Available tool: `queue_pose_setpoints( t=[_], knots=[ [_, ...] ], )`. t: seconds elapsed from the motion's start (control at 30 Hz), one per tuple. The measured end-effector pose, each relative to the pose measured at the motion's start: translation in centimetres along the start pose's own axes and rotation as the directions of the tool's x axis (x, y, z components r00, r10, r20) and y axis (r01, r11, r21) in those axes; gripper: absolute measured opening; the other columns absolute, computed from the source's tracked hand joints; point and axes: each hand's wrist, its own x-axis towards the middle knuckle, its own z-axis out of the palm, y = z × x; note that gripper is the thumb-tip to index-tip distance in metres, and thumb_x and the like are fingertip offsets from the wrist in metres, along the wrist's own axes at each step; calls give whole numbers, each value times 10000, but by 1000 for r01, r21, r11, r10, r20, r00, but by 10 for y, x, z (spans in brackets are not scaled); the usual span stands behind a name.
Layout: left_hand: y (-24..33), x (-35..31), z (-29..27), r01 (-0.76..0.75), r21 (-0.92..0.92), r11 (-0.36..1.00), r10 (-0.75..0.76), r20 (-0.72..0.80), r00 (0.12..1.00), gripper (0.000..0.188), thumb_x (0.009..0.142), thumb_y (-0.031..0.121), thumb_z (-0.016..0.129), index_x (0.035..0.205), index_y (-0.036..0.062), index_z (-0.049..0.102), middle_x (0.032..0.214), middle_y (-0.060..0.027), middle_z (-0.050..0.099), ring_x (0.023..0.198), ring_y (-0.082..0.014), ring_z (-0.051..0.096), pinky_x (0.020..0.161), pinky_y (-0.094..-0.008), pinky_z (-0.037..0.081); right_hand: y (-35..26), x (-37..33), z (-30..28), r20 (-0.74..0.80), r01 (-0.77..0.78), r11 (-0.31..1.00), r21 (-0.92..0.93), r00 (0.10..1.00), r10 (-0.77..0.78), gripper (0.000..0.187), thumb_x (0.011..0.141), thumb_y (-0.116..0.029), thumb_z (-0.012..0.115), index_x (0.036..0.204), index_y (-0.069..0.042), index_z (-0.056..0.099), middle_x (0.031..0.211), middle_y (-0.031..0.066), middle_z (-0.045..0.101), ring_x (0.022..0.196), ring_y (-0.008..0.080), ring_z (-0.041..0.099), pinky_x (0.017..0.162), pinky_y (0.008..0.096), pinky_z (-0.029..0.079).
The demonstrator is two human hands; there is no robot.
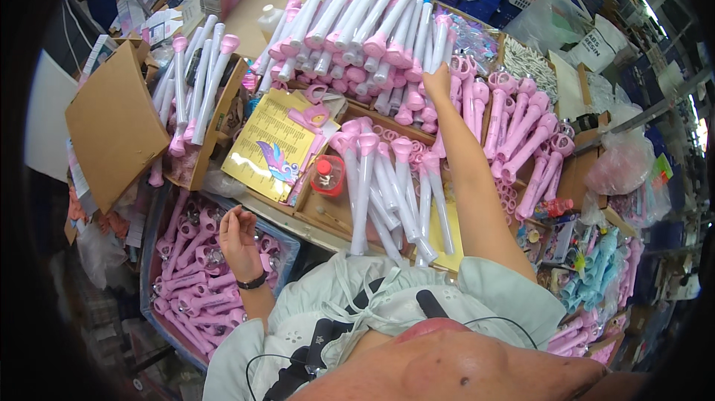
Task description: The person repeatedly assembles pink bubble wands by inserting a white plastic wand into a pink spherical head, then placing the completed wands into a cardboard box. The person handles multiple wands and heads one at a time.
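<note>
Holds the left hand (238, 241), loosely curled and unclamped, over a blue tub (293, 247) of pink handles (197, 282) and, farther off than a red-capped bottle (325, 179), stretches the right hand (437, 79) to a pink-knobbed white stick (439, 42) at the right end of a pile (357, 29), with a grip too hidden to tell.

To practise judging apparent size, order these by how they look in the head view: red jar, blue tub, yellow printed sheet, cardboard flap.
1. Blue tub
2. Cardboard flap
3. Yellow printed sheet
4. Red jar
</note>
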Motion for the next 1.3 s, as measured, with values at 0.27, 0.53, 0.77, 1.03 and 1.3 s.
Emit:
queue_pose_setpoints(
  t=[0.27, 0.53, 0.77, 1.03, 1.3],
  knots=[
    [6, -18, -4, 11, 60, 998, -6, -86, 996, 196, 938, 140, 488, 1058, 3, 561, 909, -73, 624, 840, -148, 599, 809, -279, 485, 10, -10, 2, -48, 122, 952, -281, 989, -141, 480, 723, -230, 654, 1122, -1, 518, 1120, 207, 519, 1065, 373, 489, 917, 409, 403],
    [-6, -11, 17, 104, 89, 991, -108, 36, 994, 216, 944, 135, 462, 1086, -5, 547, 849, -67, 629, 805, -139, 609, 799, -272, 476, 39, -202, -80, 165, 179, 978, 107, 967, -195, 282, 799, -153, 595, 1029, 6, 561, 998, 193, 546, 967, 330, 515, 854, 398, 402],
    [-37, -3, 35, 169, 492, 854, -411, 438, 800, 328, 946, 170, 466, 1213, -17, 497, 951, -91, 639, 923, -153, 591, 827, -275, 449, -11, -346, -118, 579, 131, 983, 125, 795, -180, 261, 814, -209, 605, 1015, -44, 583, 1015, 150, 610, 825, 303, 617, 670, 376, 488],
    [-63, -19, 29, -139, 652, 745, -393, 598, 698, 290, 898, 179, 556, 1140, 20, 555, 1058, -87, 578, 956, -154, 565, 817, -263, 445, 8, -378, -60, 604, 11, 986, 169, 789, -112, 870, 695, -184, 686, 1359, 9, 159, 1046, 223, 549, 914, 285, 594, 794, 370, 474],
    [-36, -8, 34, 157, 439, 885, -404, 554, 728, 318, 910, 138, 528, 1203, 14, 503, 1116, -81, 576, 1071, -141, 533, 899, -270, 421, -8, -364, -145, 769, -711, 324, 624, 634, -89, 795, 649, -104, 634, 1351, -3, 275, 1003, 148, 539, 704, 171, 559, 582, 264, 455]
  ],
)
